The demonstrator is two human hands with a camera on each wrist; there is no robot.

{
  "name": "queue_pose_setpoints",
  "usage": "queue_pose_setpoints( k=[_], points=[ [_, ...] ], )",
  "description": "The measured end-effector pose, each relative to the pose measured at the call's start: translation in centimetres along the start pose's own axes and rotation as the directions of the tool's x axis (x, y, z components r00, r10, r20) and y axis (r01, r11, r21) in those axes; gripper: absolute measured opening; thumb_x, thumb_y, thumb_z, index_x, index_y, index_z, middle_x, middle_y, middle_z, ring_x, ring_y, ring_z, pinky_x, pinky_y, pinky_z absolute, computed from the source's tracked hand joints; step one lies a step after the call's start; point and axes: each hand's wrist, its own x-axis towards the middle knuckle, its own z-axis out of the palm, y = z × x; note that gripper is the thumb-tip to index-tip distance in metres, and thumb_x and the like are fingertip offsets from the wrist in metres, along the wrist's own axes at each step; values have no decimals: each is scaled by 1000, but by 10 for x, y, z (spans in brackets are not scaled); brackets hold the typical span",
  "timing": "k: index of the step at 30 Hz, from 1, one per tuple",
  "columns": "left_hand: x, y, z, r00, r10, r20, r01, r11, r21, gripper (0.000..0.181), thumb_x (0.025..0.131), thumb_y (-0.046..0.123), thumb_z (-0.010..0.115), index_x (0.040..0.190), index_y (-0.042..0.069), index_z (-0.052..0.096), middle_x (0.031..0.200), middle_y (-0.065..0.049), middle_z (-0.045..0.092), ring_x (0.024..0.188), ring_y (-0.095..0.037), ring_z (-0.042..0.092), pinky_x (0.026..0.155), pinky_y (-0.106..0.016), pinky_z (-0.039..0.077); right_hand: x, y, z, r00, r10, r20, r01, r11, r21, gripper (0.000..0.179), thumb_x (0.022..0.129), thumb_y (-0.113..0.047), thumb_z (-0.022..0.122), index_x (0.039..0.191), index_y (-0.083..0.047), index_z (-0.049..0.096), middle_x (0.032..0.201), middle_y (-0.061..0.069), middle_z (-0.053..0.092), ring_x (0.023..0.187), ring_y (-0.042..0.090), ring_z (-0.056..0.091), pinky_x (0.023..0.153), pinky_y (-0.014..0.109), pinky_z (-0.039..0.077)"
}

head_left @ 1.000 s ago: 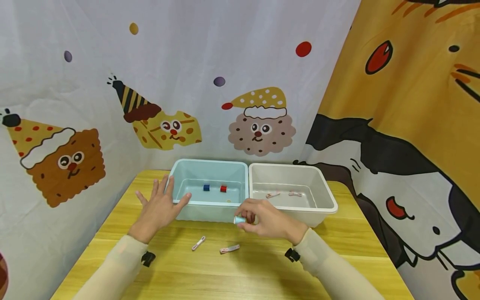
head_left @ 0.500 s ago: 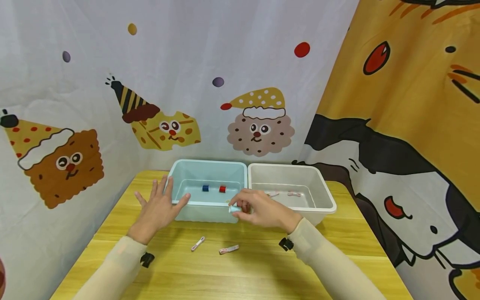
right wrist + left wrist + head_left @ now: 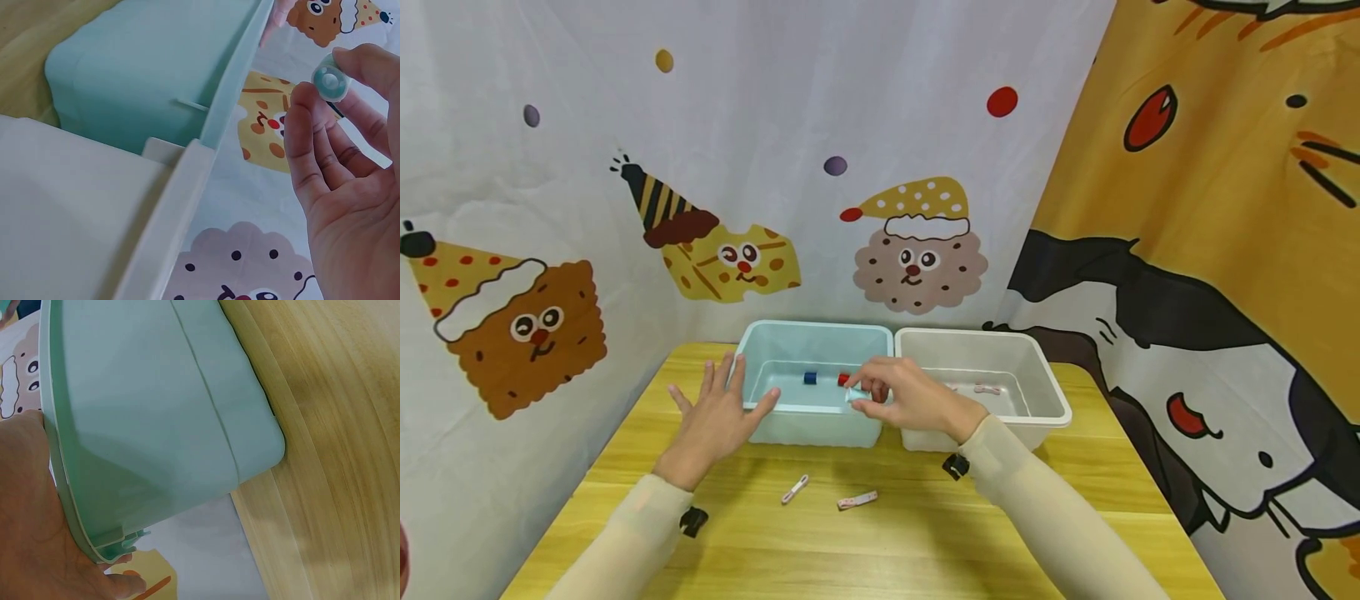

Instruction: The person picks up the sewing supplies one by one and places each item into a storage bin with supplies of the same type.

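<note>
My right hand (image 3: 921, 402) pinches a small light-blue thread spool (image 3: 855, 395) between thumb and fingertips, above the front right part of the light-blue bin (image 3: 820, 429). The right wrist view shows the spool's round end (image 3: 330, 83) with its hub. Inside that bin lie a dark blue spool (image 3: 810, 378) and a red spool (image 3: 843, 380), the red one partly hidden by my right hand. My left hand (image 3: 718, 421) rests with spread fingers at the bin's left front corner. In the left wrist view, my left hand (image 3: 31, 519) lies along the bin's rim (image 3: 62, 469).
A white bin (image 3: 1045, 421) stands to the right of the light-blue one, with small pinkish strips (image 3: 987, 389) inside, one mostly hidden. Two slim white-and-pink pieces, a looped one (image 3: 795, 489) and a flat one (image 3: 857, 500), lie on the wooden table (image 3: 760, 550).
My right hand has carried the light-blue spool up and left, from in front of the bins to over the light-blue bin. The left hand has stayed in place.
</note>
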Motion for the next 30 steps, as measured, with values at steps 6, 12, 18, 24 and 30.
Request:
queue_pose_setpoints(
  k=[6,12,18,24,30],
  points=[
    [-2,1,-1,1000,0,-3,0,1000,4,112,115,80,46,185,-2,17,195,-31,8,179,-63,3,122,-104,-11,13,5,-4,999,-31,-24,31,999,-12,26,109,-17,85,134,-12,83,102,3,77,82,2,71,79,21,65],
    [-3,1,-1,1000,5,-15,-5,1000,6,112,115,80,47,185,-3,18,194,-33,11,179,-64,5,121,-104,-10,27,7,-7,1000,-18,-22,18,1000,-20,26,109,-18,86,134,-10,83,98,1,78,80,-1,72,78,23,66],
    [-2,0,-1,1000,0,-11,0,1000,13,113,114,82,44,185,-2,19,194,-32,10,179,-64,5,122,-104,-9,41,8,-10,1000,4,-15,-5,1000,-31,27,110,-19,85,135,-10,83,96,0,78,80,0,71,79,21,64],
    [-1,1,-1,1000,-2,-8,2,1000,12,114,114,83,44,185,-2,18,194,-32,11,179,-64,5,122,-104,-8,52,13,-13,1000,26,-4,-26,999,-40,26,111,-20,83,135,-10,83,96,1,78,78,3,71,79,21,64],
    [-1,1,0,1000,-3,-5,3,1000,14,114,114,83,44,185,-2,18,194,-32,11,179,-64,5,122,-104,-9,63,19,-15,995,95,11,-94,994,-48,25,110,-20,84,134,-12,83,97,1,81,80,6,72,80,23,65]
  ],
)
